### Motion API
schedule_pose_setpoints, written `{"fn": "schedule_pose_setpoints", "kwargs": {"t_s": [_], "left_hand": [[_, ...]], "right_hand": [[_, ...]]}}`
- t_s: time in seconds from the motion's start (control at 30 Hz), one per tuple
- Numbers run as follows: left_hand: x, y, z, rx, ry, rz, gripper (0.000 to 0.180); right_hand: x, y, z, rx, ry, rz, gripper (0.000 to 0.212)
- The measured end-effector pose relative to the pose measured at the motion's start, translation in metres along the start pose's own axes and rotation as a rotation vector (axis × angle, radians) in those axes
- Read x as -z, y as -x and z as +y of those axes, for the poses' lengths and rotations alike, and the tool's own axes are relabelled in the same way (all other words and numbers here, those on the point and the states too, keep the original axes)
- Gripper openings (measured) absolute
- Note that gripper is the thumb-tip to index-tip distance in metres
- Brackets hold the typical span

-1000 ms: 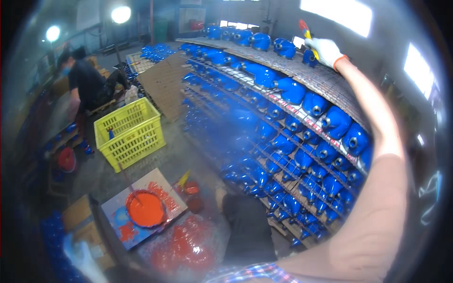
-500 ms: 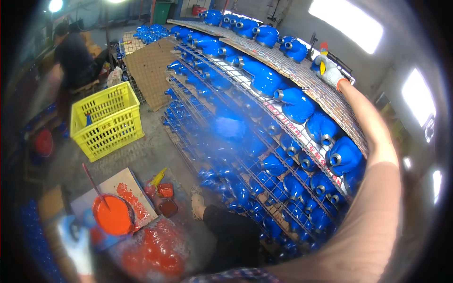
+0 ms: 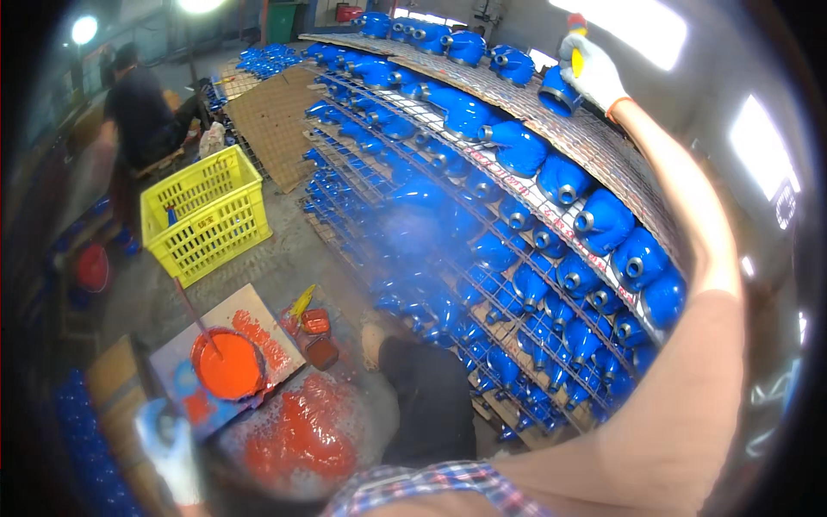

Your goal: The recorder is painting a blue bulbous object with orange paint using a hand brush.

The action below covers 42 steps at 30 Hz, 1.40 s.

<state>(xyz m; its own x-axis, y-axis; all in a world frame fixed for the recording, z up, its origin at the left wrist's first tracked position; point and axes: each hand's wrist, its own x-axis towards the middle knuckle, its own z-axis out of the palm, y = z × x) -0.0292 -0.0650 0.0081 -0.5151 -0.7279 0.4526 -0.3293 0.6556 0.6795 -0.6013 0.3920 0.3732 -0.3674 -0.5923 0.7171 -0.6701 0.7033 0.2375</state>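
Note:
My right hand [image 3: 594, 76], in a white glove with an orange cuff, reaches out to the upper right. Its fingers are closed round a paintbrush [image 3: 578, 62] with a yellow handle and a red end pointing up. Just below the hand is a glossy blue casting [image 3: 560, 92] on the top layer of the stack; whether the hand touches it is unclear. My left hand [image 3: 168, 444], gloved in white and blue, hangs low on the left with fingers apart, seemingly empty. Near it stands a bucket of orange-red paint [image 3: 228, 365] with a stick in it.
Blue castings [image 3: 517, 148] fill stacked layers parted by wire mesh and boards [image 3: 534, 110]. A yellow crate [image 3: 207, 226] stands left on the floor, beyond small red containers [image 3: 320, 351]. Spilled red paint [image 3: 301, 431] lies by my leg. Another person [image 3: 142, 112] sits far left.
My right hand, with the paintbrush, now appears higher in view, and more of the casting beneath it shows. The whole view has shifted. My left hand remains low beside the paint bucket.

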Motion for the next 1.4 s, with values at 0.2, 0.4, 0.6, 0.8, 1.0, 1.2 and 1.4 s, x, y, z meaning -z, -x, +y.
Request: {"fn": "schedule_pose_setpoints", "kwargs": {"t_s": [0.2, 0.4, 0.6, 0.8, 1.0, 1.2, 1.4], "left_hand": [[0.025, 0.011, 0.041, 0.024, 0.167, -0.076, 0.028], [0.024, -0.01, 0.105, -0.199, 0.436, -0.149, 0.023], [-0.016, -0.011, 0.125, -0.112, 1.084, -0.604, 0.062], [-0.009, 0.086, 0.09, 0.411, 1.634, -0.616, 0.078], [0.007, 0.122, 0.054, 0.934, 1.414, -0.41, 0.069], [0.022, 0.12, 0.036, 0.636, 1.025, -0.613, 0.073], [0.03, 0.104, 0.073, 0.03, -0.133, -0.605, 0.073]], "right_hand": [[0.073, -0.002, -0.129, 0.184, -0.339, 0.019, 0.02], [0.091, 0.041, -0.271, -0.125, -0.73, -0.072, 0.029], [0.057, 0.109, -0.415, 0.151, -1.582, -0.446, 0.022], [-0.029, 0.183, -0.508, -0.286, -2.069, -0.592, 0.035], [-0.106, 0.277, -0.498, -0.974, -2.267, -0.672, 0.07], [-0.102, 0.313, -0.489, -1.173, -2.128, -0.598, 0.034], [-0.077, 0.27, -0.502, -0.618, -1.498, -0.623, 0.036]]}}
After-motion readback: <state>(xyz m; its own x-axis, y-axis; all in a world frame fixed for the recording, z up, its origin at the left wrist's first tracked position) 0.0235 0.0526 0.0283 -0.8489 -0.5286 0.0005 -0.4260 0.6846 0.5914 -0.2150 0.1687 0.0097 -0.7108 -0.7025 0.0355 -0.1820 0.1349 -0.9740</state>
